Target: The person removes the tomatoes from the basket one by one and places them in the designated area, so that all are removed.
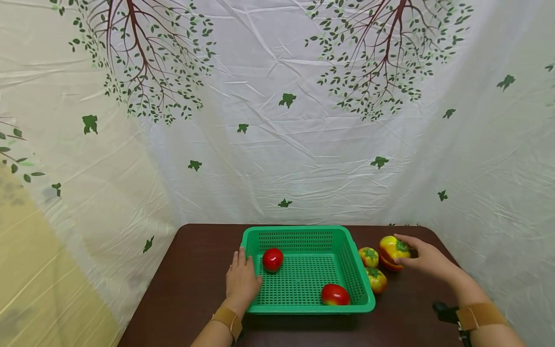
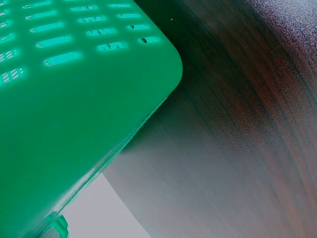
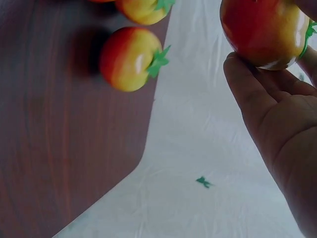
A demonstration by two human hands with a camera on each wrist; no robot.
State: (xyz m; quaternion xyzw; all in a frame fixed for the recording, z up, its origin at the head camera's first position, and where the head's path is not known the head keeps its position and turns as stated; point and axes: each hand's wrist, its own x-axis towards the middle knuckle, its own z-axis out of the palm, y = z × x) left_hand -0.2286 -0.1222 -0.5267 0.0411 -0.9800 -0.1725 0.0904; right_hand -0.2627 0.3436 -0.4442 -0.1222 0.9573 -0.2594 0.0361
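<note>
My right hand (image 1: 427,260) holds a yellow-and-red toy tomato (image 1: 393,246) with a green leafy top, at the right of the green basket. In the right wrist view the same tomato (image 3: 265,32) sits between thumb and fingers, raised off the table. Just below it in the head view shows the red edge of another tomato (image 1: 387,262). Two more, a small tomato (image 1: 366,256) and a tomato (image 1: 376,282), lie against the basket's right side. My left hand (image 1: 244,282) rests with straight fingers on the left rim of the green basket (image 1: 303,309).
Inside the basket lie a red tomato (image 1: 273,260) at the back left and a red tomato (image 1: 335,294) at the front right. The dark brown table (image 1: 182,289) ends at a white curtain (image 1: 282,159) with leaf prints.
</note>
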